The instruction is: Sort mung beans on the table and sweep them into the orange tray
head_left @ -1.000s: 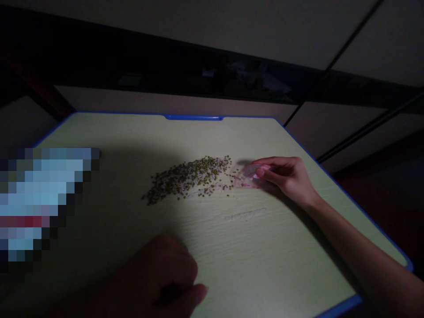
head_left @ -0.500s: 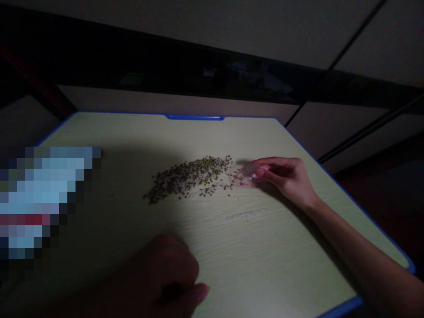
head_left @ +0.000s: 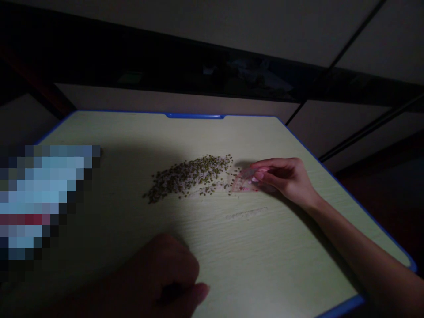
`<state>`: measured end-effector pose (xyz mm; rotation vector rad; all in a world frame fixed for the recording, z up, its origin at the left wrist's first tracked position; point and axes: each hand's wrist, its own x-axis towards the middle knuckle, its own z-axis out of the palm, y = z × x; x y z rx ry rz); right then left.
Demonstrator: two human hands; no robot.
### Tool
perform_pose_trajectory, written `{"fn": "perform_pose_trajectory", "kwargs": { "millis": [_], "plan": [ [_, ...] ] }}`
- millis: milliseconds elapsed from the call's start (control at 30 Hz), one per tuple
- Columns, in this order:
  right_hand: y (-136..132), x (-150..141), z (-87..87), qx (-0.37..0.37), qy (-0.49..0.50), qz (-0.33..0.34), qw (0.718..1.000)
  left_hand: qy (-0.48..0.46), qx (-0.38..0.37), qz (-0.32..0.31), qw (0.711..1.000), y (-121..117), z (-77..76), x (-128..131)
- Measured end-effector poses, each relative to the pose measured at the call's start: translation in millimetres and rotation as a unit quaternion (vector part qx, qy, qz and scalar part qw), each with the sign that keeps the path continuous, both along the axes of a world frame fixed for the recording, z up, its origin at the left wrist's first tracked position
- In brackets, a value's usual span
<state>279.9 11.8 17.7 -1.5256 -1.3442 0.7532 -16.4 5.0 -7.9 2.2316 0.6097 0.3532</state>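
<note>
My right hand (head_left: 286,179) pinches a thin, see-through protractor (head_left: 243,183) with pinkish markings and a curved edge between thumb and fingers. Its left edge lies at the right end of a long pile of small green beans (head_left: 198,172), which look like mung beans. Whitish grains are mixed in among them, too small to name surely. A few beans lie loose near the protractor. Closer to me, in shadow, my left hand (head_left: 168,265) rests as a loose fist on the table, apart from the pile. Nothing shows in its fingers.
The pale wood-grain table (head_left: 232,132) has a blue rim with a blue handle (head_left: 195,116) at the far side. A blurred-out bright object (head_left: 43,194) stands at the left. Behind the table are pale cabinet fronts (head_left: 347,119). A faint line of marks (head_left: 247,213) lies below the pile.
The protractor has tilted slightly in my right hand, and its lower edge sits a little nearer to me. My left hand and the pile look the same.
</note>
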Motion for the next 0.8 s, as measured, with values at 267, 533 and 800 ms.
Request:
{"fn": "perform_pose_trajectory", "kwargs": {
  "millis": [267,533,800],
  "plan": [
    [0,-2,0.7,0.005,0.005,-0.011,1.0,-0.002,0.023,-0.018,1.0,1,0.5,-2],
    [0,-2,0.4,-0.003,-0.004,0.014,1.0,0.026,-0.001,-0.017,1.0,1,-10.0,-11],
    [-1,-4,-2.7,0.006,0.011,0.039,0.999,0.023,-0.019,-0.011,0.999,-1,-11.2,-11]
  ]
}}
